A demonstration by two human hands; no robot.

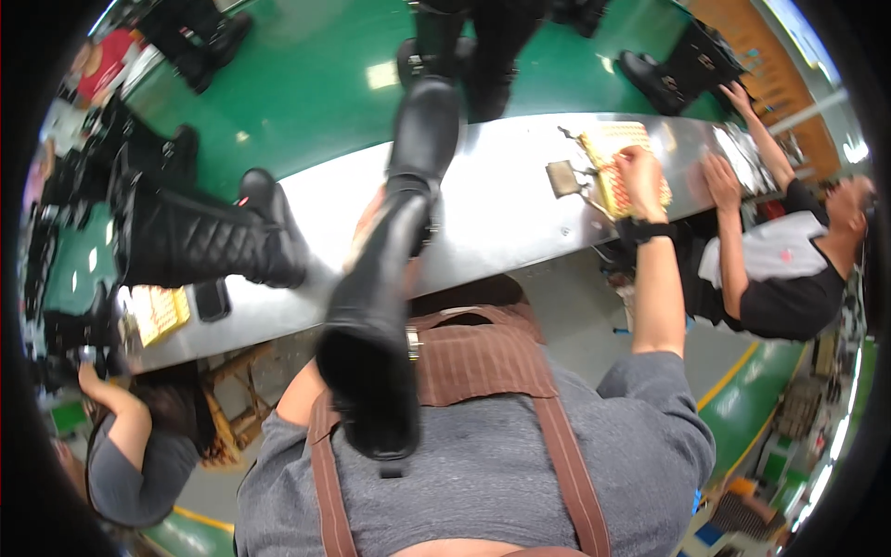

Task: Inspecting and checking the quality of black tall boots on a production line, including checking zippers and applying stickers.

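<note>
A tall black boot (394,232) is held up before my chest, its toe toward the far side and its open top toward me. My left hand (365,227) is closed on its shaft from behind, so most of the fingers are hidden. At the right, my right hand (640,178) is over a yellow patterned pad (608,144) on the metal table (501,218). Its fingers are pinched together; what they hold, if anything, is too small to make out. Beside the pad lies a small brownish square block (562,178).
Another black boot with a quilted shaft (200,237) lies at the left, near a dark phone (213,299) and a second yellow pad (160,311). Several boots stand on the green surface (316,84) beyond. Co-workers sit at right (789,269) and left (139,455).
</note>
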